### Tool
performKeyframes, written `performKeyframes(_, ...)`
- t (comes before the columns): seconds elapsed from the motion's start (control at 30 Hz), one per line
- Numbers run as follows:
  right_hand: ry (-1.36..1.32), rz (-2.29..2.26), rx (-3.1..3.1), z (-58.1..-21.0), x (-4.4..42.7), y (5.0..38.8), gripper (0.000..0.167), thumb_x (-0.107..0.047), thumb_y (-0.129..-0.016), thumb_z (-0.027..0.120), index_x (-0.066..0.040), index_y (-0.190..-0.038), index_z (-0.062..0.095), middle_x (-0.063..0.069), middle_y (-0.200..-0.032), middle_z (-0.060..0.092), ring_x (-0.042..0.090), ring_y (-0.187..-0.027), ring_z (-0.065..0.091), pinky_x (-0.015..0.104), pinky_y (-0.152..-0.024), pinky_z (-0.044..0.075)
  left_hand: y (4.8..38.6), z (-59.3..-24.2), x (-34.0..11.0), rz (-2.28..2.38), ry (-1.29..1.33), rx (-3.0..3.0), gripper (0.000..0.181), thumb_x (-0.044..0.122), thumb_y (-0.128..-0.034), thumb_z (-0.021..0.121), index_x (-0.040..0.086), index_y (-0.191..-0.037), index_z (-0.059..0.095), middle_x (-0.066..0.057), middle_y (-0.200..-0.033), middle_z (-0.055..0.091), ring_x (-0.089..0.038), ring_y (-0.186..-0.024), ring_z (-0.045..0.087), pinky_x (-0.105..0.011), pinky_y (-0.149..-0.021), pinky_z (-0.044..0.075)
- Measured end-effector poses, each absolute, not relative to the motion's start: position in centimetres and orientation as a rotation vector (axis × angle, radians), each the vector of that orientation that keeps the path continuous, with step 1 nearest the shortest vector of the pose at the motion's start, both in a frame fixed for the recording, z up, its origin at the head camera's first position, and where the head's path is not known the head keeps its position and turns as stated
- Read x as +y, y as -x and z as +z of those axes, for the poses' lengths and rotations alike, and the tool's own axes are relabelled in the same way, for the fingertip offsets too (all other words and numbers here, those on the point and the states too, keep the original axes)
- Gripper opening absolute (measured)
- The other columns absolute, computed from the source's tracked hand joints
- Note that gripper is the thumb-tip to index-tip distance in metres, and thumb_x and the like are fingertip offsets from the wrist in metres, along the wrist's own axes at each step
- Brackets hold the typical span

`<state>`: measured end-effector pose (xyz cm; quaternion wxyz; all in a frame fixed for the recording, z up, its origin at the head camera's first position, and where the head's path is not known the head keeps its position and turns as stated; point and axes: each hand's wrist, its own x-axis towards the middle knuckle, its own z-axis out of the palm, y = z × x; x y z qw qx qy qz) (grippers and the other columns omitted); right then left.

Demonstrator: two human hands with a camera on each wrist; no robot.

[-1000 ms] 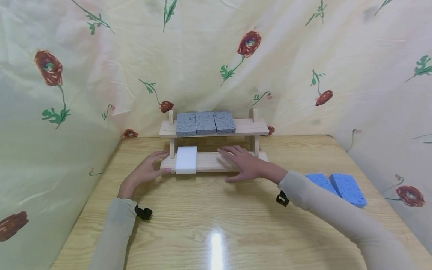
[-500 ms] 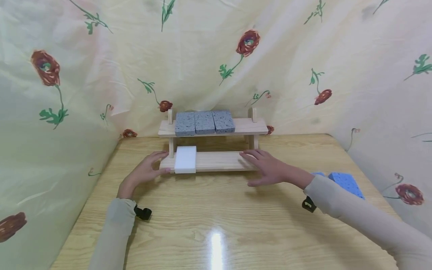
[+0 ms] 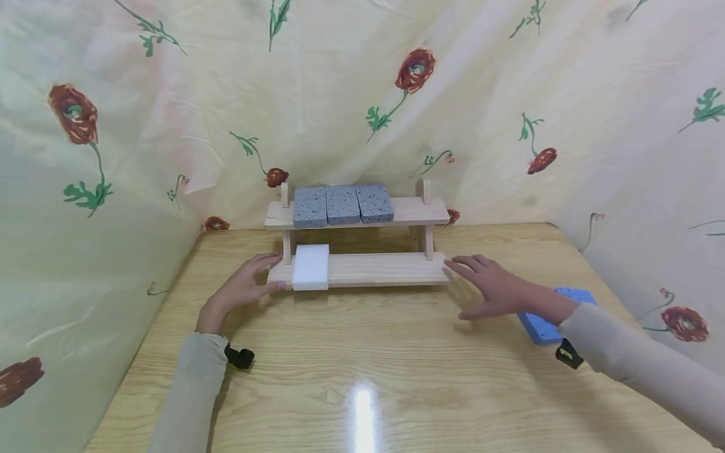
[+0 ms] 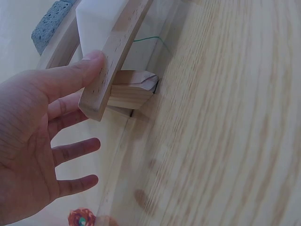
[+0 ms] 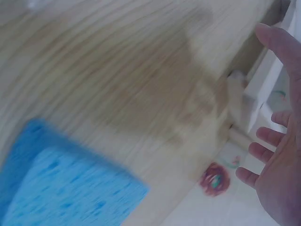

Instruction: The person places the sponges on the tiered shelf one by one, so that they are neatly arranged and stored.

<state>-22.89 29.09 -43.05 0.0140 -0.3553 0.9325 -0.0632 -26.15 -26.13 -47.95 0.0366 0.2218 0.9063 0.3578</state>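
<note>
A two-tier wooden shelf [image 3: 391, 269] stands at the back of the table. My left hand [image 3: 246, 288] holds the left end of its lower board, and in the left wrist view the thumb lies on the board's front edge with two fingers behind. On the lower board, at the left, lies a white sponge [image 3: 310, 267]. Three grey speckled sponges [image 3: 343, 205] sit side by side on the top board. My right hand [image 3: 495, 289] hovers past the shelf's right end, fingers spread and holding nothing. Blue sponges [image 3: 539, 328] lie under and beside the right wrist, partly hidden by it.
Floral cloth [image 3: 340, 94] hangs behind the table and along both sides. The wood-grain tabletop [image 3: 317, 365] stretches in front of the shelf. A small black device [image 3: 240, 358] is strapped to the left wrist, and another to the right.
My right hand has moved rightward from over the lower board to beyond the shelf's right end, near the blue sponges. The left hand keeps its hold on the shelf.
</note>
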Motion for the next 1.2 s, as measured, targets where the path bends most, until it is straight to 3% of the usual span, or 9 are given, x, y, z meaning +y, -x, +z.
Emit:
performKeyframes(0.3,0.976,-0.181,2.940,-43.1,33.1,21.4,0.108,-0.054,-0.073,0.087,-0.006,-0.156,0.037,0.023,-0.151,0.045,0.045,-0.134,0.043,0.071,-0.102,0.039,26.2,-48.0,-26.1,1.110,-0.694,2.777,0.070,0.029,-0.0961,0.073,0.001,-0.153,0.044,-0.024,-0.160,0.037,-0.046,-0.149,0.031,-0.066,-0.120,0.026)
performKeyframes(0.73,1.045,-0.109,2.981,-43.2,37.3,19.6,0.113,-0.061,-0.065,0.090,0.001,-0.148,0.045,0.026,-0.142,0.051,0.043,-0.122,0.051,0.065,-0.089,0.049,26.2,-47.9,-26.1,1.105,-0.663,2.773,0.072,0.031,-0.0953,0.074,0.003,-0.154,0.043,-0.021,-0.161,0.036,-0.044,-0.150,0.030,-0.064,-0.121,0.025)
performKeyframes(1.2,0.938,-0.094,2.940,-43.4,39.5,18.6,0.125,-0.074,-0.057,0.086,-0.002,-0.150,0.043,0.023,-0.145,0.049,0.041,-0.125,0.048,0.067,-0.089,0.048,26.1,-48.0,-26.1,1.093,-0.663,2.785,0.071,0.031,-0.0957,0.073,0.002,-0.153,0.043,-0.023,-0.161,0.036,-0.046,-0.149,0.030,-0.066,-0.121,0.024)
